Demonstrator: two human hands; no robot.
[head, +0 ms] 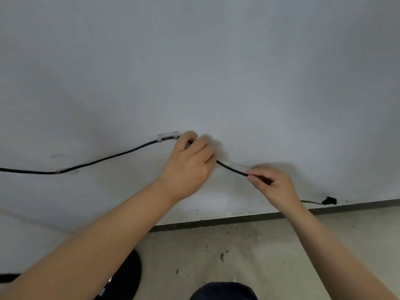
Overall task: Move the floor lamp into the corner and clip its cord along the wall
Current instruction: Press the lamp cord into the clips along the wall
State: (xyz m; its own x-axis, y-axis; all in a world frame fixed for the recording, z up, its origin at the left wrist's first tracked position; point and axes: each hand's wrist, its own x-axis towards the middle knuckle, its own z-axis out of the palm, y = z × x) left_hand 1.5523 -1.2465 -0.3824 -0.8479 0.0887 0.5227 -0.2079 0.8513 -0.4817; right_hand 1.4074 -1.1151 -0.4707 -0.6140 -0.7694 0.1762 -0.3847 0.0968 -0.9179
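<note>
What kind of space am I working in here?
Likely an unfinished or bare indoor room: a plain painted wall, a dusty, debris-flecked concrete floor, and a dark baseboard strip where they meet. No furniture shows.

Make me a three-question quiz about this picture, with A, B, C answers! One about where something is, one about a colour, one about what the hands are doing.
1. Where is the clear clip?
A. On the floor
B. On the wall, just left of the left hand
C. In the right hand

2. What colour is the cord?
A. Black
B. White
C. Red

3. What are the hands doing?
A. Both hang empty
B. Only one holds the cord
C. Both hold the cord

Answers:
1 B: the clip sits on the wall, the cord running through it beside the left hand.
2 A: the cord shows black against the grey wall.
3 C: the left hand grips by the clip, the right hand pinches it lower down.
</note>
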